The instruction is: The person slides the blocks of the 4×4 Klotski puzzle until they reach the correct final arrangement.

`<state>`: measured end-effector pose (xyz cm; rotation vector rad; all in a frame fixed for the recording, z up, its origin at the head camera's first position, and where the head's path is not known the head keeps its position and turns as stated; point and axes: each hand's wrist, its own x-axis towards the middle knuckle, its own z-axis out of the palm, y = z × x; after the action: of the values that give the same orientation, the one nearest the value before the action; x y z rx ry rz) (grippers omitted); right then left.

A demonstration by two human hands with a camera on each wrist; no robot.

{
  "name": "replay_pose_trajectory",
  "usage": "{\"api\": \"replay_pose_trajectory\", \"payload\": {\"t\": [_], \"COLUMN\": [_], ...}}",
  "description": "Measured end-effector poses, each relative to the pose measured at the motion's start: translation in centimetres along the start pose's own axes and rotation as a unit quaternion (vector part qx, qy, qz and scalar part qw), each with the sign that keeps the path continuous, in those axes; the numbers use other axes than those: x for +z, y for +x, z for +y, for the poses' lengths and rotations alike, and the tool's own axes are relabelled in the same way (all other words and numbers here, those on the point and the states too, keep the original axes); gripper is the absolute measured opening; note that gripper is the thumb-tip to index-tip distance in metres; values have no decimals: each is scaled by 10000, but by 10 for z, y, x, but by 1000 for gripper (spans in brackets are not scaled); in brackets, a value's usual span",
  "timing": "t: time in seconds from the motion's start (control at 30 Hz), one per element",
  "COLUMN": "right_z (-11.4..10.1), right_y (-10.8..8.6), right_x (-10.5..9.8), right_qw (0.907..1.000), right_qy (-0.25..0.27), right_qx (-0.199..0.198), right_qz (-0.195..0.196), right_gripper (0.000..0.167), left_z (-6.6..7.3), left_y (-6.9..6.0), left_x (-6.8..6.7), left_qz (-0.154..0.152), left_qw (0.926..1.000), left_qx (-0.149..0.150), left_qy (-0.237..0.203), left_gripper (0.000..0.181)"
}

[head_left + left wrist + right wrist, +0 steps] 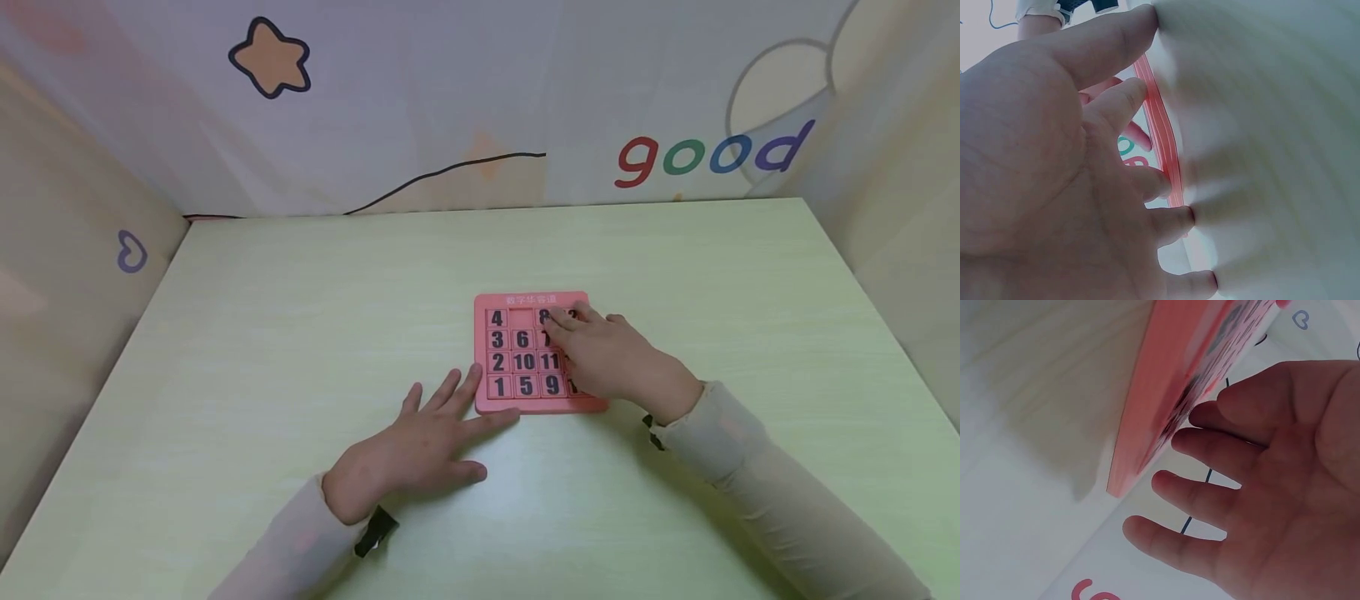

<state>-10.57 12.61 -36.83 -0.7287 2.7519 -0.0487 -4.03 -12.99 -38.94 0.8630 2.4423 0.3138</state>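
Note:
A pink number sliding puzzle (pixel 542 406) lies flat on the table in the head view. Its square tiles carry black numbers, and the vacant slot (pixel 521 317) is in the top row, right of the 4 tile (pixel 497 318). My left hand (pixel 427 437) is spread at the puzzle's lower left corner, index and middle fingers at its edge. In the left wrist view, the pink side (pixel 1163 137) runs behind those fingers. Over the puzzle's right part reaches my right hand (pixel 611 354), fingertips at the 8 tile (pixel 543 317). It hides several right-hand tiles.
The pale green table (pixel 300 333) extends around the puzzle on all sides. Behind it stands a printed backdrop (pixel 450 92) with a star and the word "good". Fabric side walls (pixel 82 275) border the table left and right.

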Motion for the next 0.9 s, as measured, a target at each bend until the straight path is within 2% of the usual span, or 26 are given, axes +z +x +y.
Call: {"api": "replay_pose_trajectory", "payload": {"t": [0.17, 0.5, 0.73, 0.9], "right_z": [-13, -37, -34, -23], "right_y": [9, 30, 32, 26], "right_x": [-4, -7, -7, -4], "right_qw": [9998, 9992, 9989, 9993], "right_qy": [98, 130, 116, 124], "right_qx": [-131, -226, -115, -111], "right_qz": [63, -288, -447, -335], "right_gripper": [56, 59, 61, 60], "left_z": [-1, -3, -2, -1], "left_y": [-1, -3, -3, -2], "left_x": [0, 3, 1, 1], "left_qz": [23, 103, 85, 80], "left_qw": [10000, 9998, 9998, 9999], "left_qx": [-23, 150, 159, 84], "left_qy": [3, -1, 28, 67], "left_gripper": [71, 68, 69, 70]}}
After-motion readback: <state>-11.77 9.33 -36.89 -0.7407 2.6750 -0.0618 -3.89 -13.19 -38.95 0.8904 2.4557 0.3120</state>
